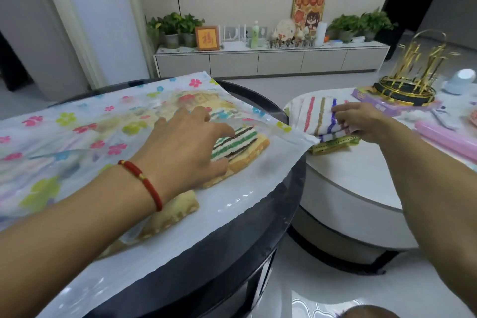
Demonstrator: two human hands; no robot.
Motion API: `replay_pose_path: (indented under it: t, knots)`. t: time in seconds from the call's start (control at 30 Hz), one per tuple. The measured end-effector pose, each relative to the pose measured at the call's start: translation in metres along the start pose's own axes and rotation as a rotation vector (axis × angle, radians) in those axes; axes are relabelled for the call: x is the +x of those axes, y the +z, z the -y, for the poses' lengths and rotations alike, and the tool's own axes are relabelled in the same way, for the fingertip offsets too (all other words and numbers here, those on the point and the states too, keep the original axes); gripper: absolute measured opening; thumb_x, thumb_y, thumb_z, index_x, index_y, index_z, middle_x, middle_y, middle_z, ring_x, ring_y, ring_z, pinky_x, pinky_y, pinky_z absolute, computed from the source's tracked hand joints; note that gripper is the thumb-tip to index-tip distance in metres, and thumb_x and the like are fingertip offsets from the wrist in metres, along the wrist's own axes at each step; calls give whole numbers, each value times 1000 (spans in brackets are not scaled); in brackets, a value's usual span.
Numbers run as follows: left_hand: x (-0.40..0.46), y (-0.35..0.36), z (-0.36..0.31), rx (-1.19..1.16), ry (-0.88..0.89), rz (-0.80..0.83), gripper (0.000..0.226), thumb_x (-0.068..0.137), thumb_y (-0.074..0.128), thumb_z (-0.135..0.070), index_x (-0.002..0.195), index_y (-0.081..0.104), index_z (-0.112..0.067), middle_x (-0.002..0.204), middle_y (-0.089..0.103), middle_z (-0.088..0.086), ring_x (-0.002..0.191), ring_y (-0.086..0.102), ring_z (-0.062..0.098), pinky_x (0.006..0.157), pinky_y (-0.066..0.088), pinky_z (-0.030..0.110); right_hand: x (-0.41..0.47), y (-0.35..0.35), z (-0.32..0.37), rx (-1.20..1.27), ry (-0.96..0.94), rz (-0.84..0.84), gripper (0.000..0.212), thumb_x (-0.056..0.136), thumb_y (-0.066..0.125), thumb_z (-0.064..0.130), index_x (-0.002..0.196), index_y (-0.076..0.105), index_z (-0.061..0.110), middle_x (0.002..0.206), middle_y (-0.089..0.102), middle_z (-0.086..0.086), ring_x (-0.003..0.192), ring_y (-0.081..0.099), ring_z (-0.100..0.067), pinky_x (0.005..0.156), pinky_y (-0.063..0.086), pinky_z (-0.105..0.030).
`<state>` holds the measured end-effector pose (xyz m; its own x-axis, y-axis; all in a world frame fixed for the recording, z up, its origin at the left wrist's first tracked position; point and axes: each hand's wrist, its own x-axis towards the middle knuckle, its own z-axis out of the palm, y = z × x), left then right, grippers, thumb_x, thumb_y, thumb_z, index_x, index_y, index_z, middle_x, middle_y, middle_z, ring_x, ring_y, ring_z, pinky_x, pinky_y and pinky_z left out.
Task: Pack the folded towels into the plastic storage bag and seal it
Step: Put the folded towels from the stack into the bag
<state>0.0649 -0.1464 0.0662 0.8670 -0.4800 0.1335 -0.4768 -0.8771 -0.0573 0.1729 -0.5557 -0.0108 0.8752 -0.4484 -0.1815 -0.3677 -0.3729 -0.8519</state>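
Note:
A clear plastic storage bag (77,121) printed with coloured flowers lies across the dark round table, its mouth facing right. Inside its mouth sit a green-and-black striped towel (237,143) on a yellow towel (254,156); another yellow towel (170,217) lies nearer me. My left hand (185,142) reaches into the bag's mouth and rests flat on the striped towel, fingers spread. On the white table to the right stands a stack of folded towels (318,117), white with coloured stripes on top and a yellow-green one underneath. My right hand (361,121) grips the top striped towel of that stack.
The white table (348,175) stands lower, right of the dark table (271,214), with a gap between them. On it are a gold wire rack (410,77), a purple box (382,103), a pink case (449,141) and a small white device (462,81). A TV cabinet with plants lines the far wall.

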Motion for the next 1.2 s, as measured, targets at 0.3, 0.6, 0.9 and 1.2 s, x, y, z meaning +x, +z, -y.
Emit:
replay_pose_path:
  t: [0.3, 0.6, 0.9, 1.2]
  knots:
    - [-101, 10, 56, 100, -177, 32, 66, 80, 58, -56, 142, 33, -55, 154, 31, 1, 132, 38, 32, 101, 41, 58, -161, -34, 15, 262, -262, 66, 44, 90, 56, -4, 122, 75, 19, 119, 69, -11, 102, 66, -30, 89, 53, -46]
    - [-201, 14, 116, -99, -325, 130, 81, 76, 55, -71, 149, 27, -49, 165, 16, -9, 140, 36, 31, 102, 45, 55, -324, -31, 50, 245, -373, 417, 44, 73, 82, 34, 116, 81, 25, 114, 79, -8, 95, 79, -28, 66, 64, -30]
    - [-214, -70, 163, -137, -180, 74, 101, 67, 65, -59, 155, 21, -33, 166, 10, -8, 147, 25, 30, 118, 25, 52, -389, 140, 103, 251, -378, 871, 28, 92, 73, 4, 116, 81, 17, 128, 75, 3, 108, 75, -22, 84, 64, -33]
    - [-212, -130, 175, -37, -64, 239, 105, 65, 81, -57, 151, 23, -41, 165, 12, -9, 148, 10, 19, 122, 6, 46, -396, 339, 181, 1116, -2, 797, 41, 101, 55, -4, 131, 68, 20, 124, 71, -22, 93, 67, -36, 77, 56, -40]
